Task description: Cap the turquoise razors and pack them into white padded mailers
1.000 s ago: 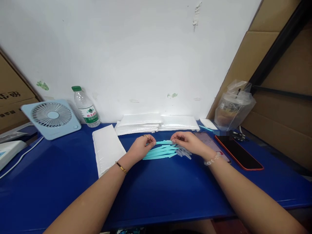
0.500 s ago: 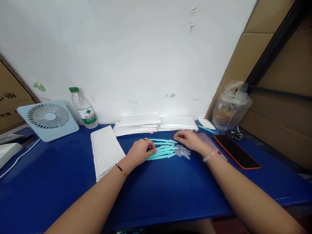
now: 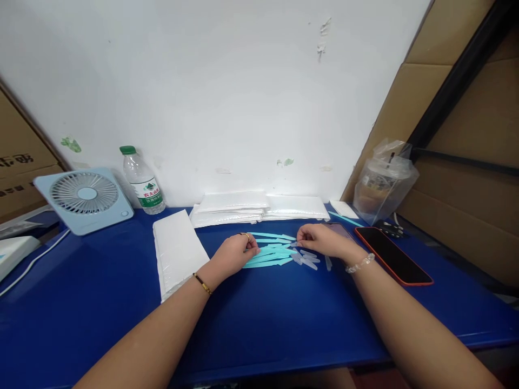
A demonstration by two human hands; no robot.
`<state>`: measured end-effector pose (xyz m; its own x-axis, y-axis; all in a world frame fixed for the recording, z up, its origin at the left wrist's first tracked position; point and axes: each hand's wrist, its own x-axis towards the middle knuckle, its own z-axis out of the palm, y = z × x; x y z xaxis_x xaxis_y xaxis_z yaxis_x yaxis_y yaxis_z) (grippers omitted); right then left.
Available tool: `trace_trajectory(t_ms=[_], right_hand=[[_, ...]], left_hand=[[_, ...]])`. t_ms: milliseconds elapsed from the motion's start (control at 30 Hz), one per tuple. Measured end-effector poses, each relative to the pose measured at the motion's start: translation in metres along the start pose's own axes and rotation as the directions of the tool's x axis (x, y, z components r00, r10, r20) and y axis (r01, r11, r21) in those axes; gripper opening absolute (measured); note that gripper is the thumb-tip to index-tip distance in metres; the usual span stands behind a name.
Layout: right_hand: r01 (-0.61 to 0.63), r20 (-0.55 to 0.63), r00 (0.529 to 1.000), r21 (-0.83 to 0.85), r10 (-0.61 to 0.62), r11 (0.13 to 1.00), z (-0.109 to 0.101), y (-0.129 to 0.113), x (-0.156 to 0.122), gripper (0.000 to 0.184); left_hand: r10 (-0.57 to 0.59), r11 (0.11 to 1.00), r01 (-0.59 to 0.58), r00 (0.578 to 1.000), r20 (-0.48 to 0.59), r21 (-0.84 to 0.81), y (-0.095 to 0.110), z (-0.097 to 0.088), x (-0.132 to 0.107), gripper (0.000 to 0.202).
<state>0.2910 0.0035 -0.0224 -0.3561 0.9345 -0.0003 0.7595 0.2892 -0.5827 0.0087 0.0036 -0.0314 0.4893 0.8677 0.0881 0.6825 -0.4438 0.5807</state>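
"What do the turquoise sticks [image 3: 271, 252] look like?"

"Slim, flat and matte, tapering toward the right. They lie side by side on the blue table [image 3: 259, 329], fanned a little, two set slightly apart at the back."

"And beside them?"

"Small translucent pieces [image 3: 311, 259], frosty and rounded, scattered at the sticks' right ends, one lying apart."

"The hands?"

"The left hand [image 3: 237, 251] rests over the sticks' left ends, thumb and finger drawn narrow; I cannot tell whether they grip one. The right hand [image 3: 318, 239] has its fingertips close together by the translucent pieces; its hold is unclear too."

"Farther out?"

"A white padded envelope [image 3: 180, 251] left, an orange-edged phone [image 3: 393, 256] right."
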Motion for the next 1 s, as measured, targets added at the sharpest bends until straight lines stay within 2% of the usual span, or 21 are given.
trace_trajectory(t_ms=[133, 267, 433, 567, 767, 1000], right_hand=[[0.005, -0.122, 0.992, 0.205, 0.021, 0.979, -0.003, -0.003, 0.0, 0.019], [0.04, -0.287, 0.953, 0.423, 0.092, 0.905, -0.003, -0.005, 0.003, 0.028], [0.016, -0.22, 0.955, 0.711, 0.2, 0.703, -0.001, -0.008, 0.004, 0.033], [0.005, -0.184, 0.96, 0.762, 0.21, 0.648, -0.001, -0.014, 0.003, 0.03], [-0.014, -0.149, 0.972, 0.742, 0.184, 0.67, 0.0, -0.024, 0.0, 0.031], [-0.002, -0.154, 0.973, 0.738, 0.171, 0.675, 0.002, -0.024, 0.001, 0.03]], left_hand=[[-0.051, 0.994, 0.044, 0.996, -0.071, -0.1, 0.001, -0.002, 0.001, 0.023], [-0.096, 0.976, 0.075, 0.991, -0.093, -0.204, -0.001, -0.002, 0.004, 0.025], [-0.111, 0.949, 0.082, 0.991, -0.08, -0.306, -0.004, -0.002, 0.006, 0.026], [-0.111, 0.937, 0.071, 0.989, -0.099, -0.341, -0.006, -0.002, 0.006, 0.026], [-0.111, 0.935, 0.069, 0.989, -0.101, -0.347, -0.009, -0.001, 0.007, 0.027], [-0.146, 0.922, 0.098, 0.984, -0.1, -0.375, -0.008, -0.003, 0.006, 0.028]])
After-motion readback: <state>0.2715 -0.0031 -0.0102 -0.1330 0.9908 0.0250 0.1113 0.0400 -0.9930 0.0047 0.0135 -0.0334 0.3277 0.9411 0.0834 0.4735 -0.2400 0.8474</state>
